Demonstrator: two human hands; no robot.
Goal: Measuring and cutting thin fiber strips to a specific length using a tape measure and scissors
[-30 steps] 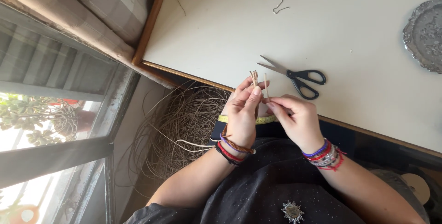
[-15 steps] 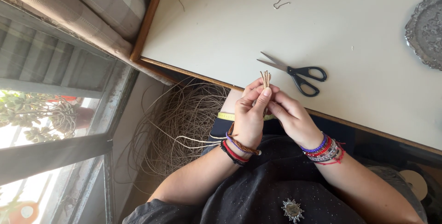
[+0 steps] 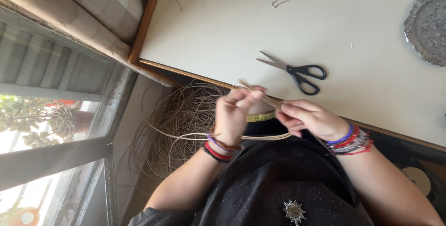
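Here a thin bundle of tan cords (image 3: 260, 94) runs slantwise between the two hands, just over the near edge of the table (image 3: 223, 31). The left hand (image 3: 232, 114) is raised with its back to the camera, thumb and fingers pinched on the upper end of the bundle, whose tips stick out a little past the fingertips. The right hand (image 3: 309, 119) lies lower and to the side, knuckles up, fingers curled shut around the lower part of the same cords. Both wrists carry stacked bracelets. From the right hand's grip the strands loop down and across the lap toward a big loose coil of cord (image 3: 186, 124) lying on the floor below the table's edge. A yellow measuring tape (image 3: 260, 117) shows between the hands, partly hidden by them. On the tabletop, well clear of the hands, lie black-handled scissors (image 3: 297, 72), blades slightly parted, a small metal hook (image 3: 278, 1), and a silvery embossed tray (image 3: 429, 26) at the far corner.
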